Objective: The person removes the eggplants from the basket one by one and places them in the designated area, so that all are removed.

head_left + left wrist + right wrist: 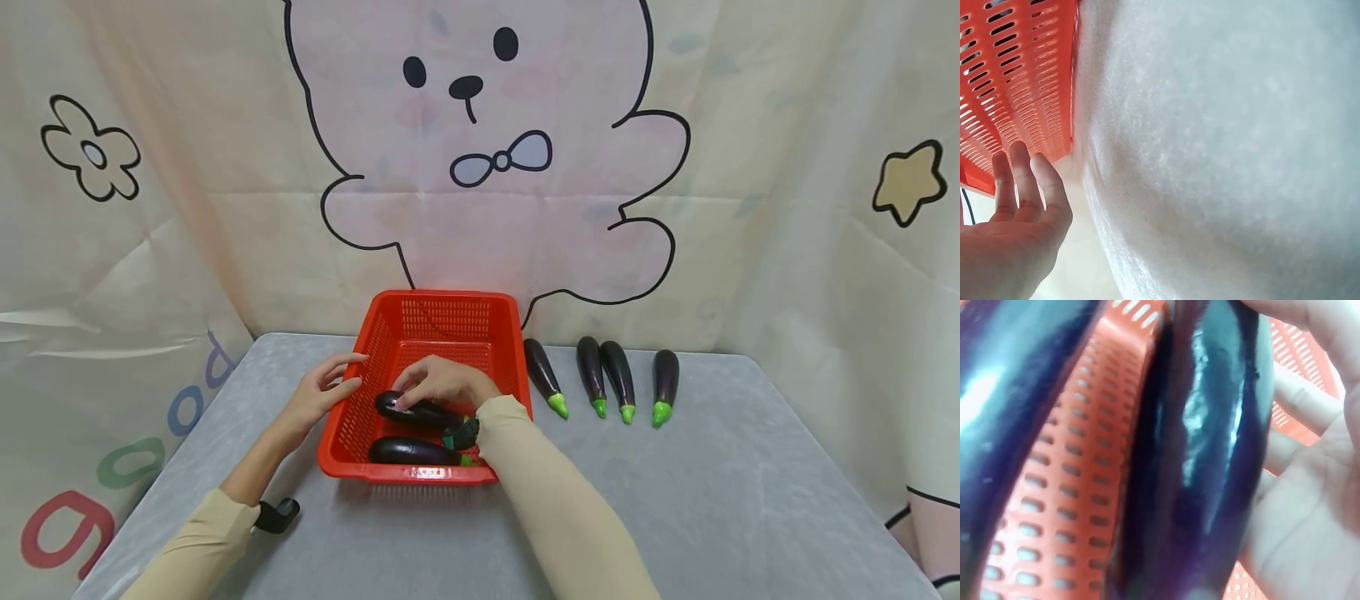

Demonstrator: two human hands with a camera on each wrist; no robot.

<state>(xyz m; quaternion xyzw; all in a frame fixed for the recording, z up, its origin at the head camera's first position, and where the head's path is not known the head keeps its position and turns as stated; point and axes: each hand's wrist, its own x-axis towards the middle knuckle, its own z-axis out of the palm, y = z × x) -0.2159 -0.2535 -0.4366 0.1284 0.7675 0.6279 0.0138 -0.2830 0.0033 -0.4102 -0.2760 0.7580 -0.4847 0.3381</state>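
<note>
A red slotted plastic basket [408, 473] stands on the grey table. Inside it, my right hand [442, 381] grips a dark purple eggplant [427, 414] between thumb and fingers, and the right wrist view shows the fingers around its far side. Another eggplant [412, 451] lies parallel to it along the basket's near wall, its green stem end toward the right. At the basket's left rim, my left hand [315, 396] has its fingers extended, the tips right at the edge; the left wrist view has these fingers [1025, 181] against the slotted side wall.
To the right of the basket, several eggplants lie on the table [712, 500], green stems toward me: one eggplant [542, 367] close to the basket, a pair side by side [603, 371], and another eggplant [665, 379] farther right. A printed curtain [735, 250] hangs behind.
</note>
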